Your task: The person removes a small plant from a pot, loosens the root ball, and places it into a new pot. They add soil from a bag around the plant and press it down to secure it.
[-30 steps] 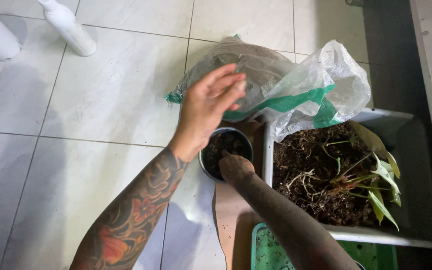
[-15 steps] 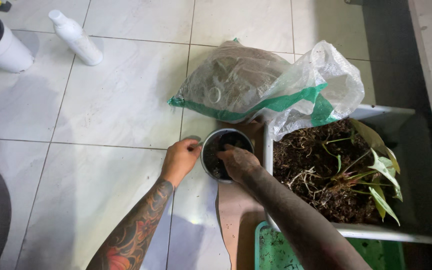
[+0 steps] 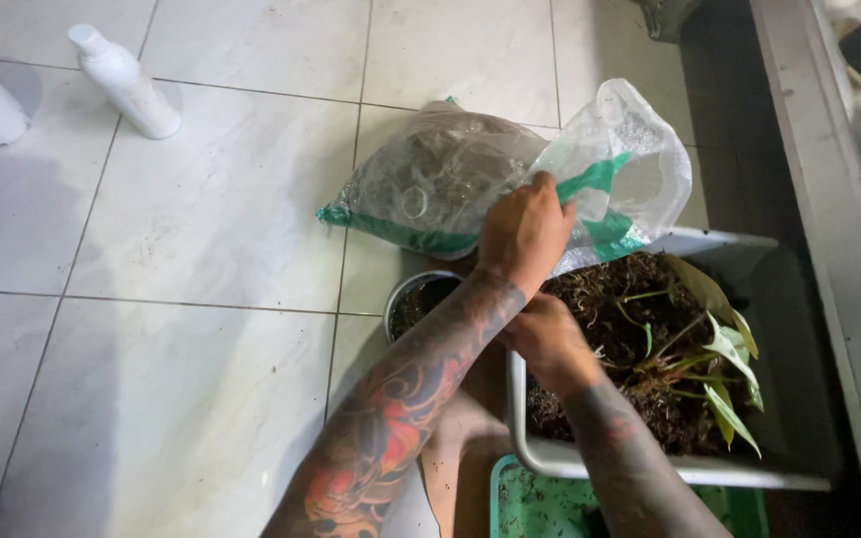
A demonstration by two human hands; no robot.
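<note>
Green plastic, the corner of a tray (image 3: 550, 503), sits nearest the viewer at the bottom edge, just under the person's two tattooed forearms. Beyond it, the right hand (image 3: 548, 344) rests on the near-left rim of a grey tub (image 3: 650, 468) filled with dark soil and a small leafy plant (image 3: 715, 344); its fingers are curled down at the soil's edge, and whether they grip anything cannot be told. Just left of that hand stands a small round pot (image 3: 413, 297) with dark soil inside, partly hidden by the left forearm, which crosses over it. Further out, the left hand (image 3: 522, 231) lies on a clear plastic bag with a green stripe (image 3: 450, 179), fingers bent and pressed onto the bag's crumpled open end, seemingly pinching the film. The bag lies on the white tiled floor (image 3: 201, 229), its long side running left to right, and most of its bulk stretches to the left of the fingers. The left hand is the nearer one to it. Far off at the left stands a white bottle (image 3: 124, 80).
</note>
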